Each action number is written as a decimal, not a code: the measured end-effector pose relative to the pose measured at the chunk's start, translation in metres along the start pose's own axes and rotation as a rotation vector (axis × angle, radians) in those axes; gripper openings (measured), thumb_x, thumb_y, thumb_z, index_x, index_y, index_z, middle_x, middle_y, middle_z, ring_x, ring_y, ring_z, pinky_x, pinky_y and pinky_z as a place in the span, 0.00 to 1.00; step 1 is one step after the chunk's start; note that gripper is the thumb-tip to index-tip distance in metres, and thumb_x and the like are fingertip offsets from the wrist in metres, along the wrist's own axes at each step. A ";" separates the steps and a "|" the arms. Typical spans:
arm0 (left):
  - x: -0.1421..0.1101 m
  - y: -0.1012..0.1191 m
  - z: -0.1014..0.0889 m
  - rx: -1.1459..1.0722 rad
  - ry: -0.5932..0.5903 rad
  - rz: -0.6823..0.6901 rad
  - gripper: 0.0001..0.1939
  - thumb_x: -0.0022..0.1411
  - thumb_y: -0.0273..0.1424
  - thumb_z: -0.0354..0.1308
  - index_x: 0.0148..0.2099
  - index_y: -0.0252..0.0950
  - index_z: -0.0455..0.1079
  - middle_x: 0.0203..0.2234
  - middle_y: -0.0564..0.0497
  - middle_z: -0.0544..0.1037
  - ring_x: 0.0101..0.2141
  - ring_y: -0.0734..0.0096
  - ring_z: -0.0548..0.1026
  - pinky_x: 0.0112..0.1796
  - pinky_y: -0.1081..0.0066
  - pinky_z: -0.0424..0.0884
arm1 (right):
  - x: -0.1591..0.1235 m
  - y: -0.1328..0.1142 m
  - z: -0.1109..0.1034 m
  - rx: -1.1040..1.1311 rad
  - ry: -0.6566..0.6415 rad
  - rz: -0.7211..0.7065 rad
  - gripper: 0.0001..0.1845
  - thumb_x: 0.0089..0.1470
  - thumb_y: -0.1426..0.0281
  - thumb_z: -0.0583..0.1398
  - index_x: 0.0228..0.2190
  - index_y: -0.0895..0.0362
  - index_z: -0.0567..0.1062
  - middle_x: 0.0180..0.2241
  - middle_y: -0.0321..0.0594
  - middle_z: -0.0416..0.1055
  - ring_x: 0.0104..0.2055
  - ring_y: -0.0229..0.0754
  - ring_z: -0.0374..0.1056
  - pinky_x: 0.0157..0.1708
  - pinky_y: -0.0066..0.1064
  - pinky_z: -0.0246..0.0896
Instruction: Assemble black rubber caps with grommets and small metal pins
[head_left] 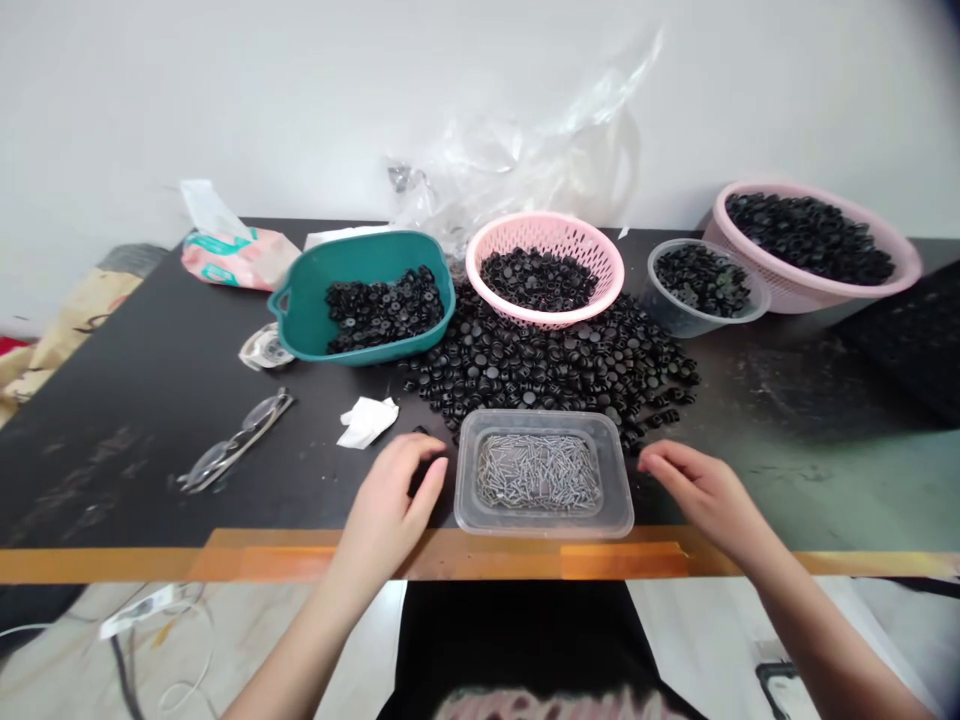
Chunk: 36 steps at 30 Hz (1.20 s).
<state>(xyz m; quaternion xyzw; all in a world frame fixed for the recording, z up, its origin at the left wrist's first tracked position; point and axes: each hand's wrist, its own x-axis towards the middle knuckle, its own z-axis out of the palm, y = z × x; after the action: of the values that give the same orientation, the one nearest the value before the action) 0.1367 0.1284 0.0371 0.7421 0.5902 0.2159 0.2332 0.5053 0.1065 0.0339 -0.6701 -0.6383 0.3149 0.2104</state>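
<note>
A clear plastic box [466, 500] full of small silver screws [536, 472] sits near the table's front edge. Just left of it rests my left hand [394, 495], thumb and fingers curved apart with a gap between them and nothing visible inside. On the box's right side is my right hand [694, 485], its fingers curled and pressed together; whatever they may hold is hidden. Behind the box spreads a large pile of small black plastic parts [525, 365]. A black piece lies by my left fingertips.
Behind the pile stand a green basin [300, 290], a pink basket [546, 225], a clear tub [675, 315] and a larger pink basket [780, 290], all holding black parts. Eyeglasses [236, 440], crumpled tissue [367, 421], a tape roll [266, 346] and a tissue pack [240, 257] lie left.
</note>
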 end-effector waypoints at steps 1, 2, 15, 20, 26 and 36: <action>-0.003 -0.008 0.001 0.033 0.047 -0.006 0.16 0.73 0.40 0.49 0.56 0.39 0.66 0.54 0.39 0.73 0.56 0.50 0.72 0.56 0.47 0.71 | -0.003 0.009 -0.002 -0.035 0.050 0.023 0.21 0.64 0.51 0.55 0.35 0.55 0.75 0.27 0.40 0.73 0.29 0.44 0.69 0.31 0.33 0.64; -0.006 -0.016 0.003 0.063 0.078 -0.008 0.20 0.72 0.41 0.52 0.61 0.38 0.62 0.60 0.36 0.68 0.61 0.45 0.67 0.60 0.42 0.67 | -0.007 0.018 -0.003 -0.088 0.099 0.035 0.24 0.61 0.47 0.58 0.38 0.55 0.74 0.26 0.39 0.72 0.27 0.45 0.68 0.30 0.33 0.64; 0.017 -0.025 0.016 0.113 -0.075 0.157 0.14 0.75 0.33 0.48 0.57 0.38 0.69 0.54 0.41 0.70 0.56 0.54 0.72 0.59 0.49 0.71 | 0.013 0.020 0.026 -0.606 0.144 -0.335 0.35 0.69 0.45 0.45 0.53 0.63 0.69 0.28 0.46 0.76 0.27 0.50 0.73 0.26 0.35 0.62; 0.018 -0.017 0.014 0.102 -0.157 0.242 0.14 0.75 0.32 0.50 0.56 0.41 0.72 0.52 0.44 0.74 0.53 0.60 0.75 0.55 0.54 0.75 | 0.030 0.016 0.015 -0.669 0.081 -0.466 0.28 0.71 0.49 0.48 0.47 0.60 0.73 0.24 0.43 0.74 0.26 0.51 0.73 0.27 0.35 0.58; 0.039 -0.009 -0.011 0.131 -0.063 0.285 0.13 0.75 0.31 0.49 0.50 0.37 0.75 0.47 0.44 0.78 0.48 0.62 0.78 0.52 0.57 0.77 | 0.035 0.016 0.013 -0.716 0.070 -0.572 0.25 0.73 0.54 0.48 0.47 0.61 0.74 0.22 0.41 0.75 0.24 0.50 0.73 0.27 0.35 0.57; 0.133 0.045 -0.056 0.196 0.072 0.358 0.18 0.71 0.26 0.53 0.62 0.36 0.70 0.60 0.42 0.70 0.60 0.57 0.69 0.64 0.55 0.64 | 0.030 0.014 0.017 -0.697 0.033 -0.473 0.21 0.71 0.56 0.52 0.50 0.61 0.70 0.29 0.44 0.79 0.27 0.53 0.78 0.24 0.35 0.59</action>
<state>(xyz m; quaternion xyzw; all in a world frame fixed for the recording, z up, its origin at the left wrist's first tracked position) 0.1666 0.2547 0.1150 0.8461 0.4749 0.2217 0.0968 0.5032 0.1331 0.0072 -0.5412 -0.8395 0.0126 0.0477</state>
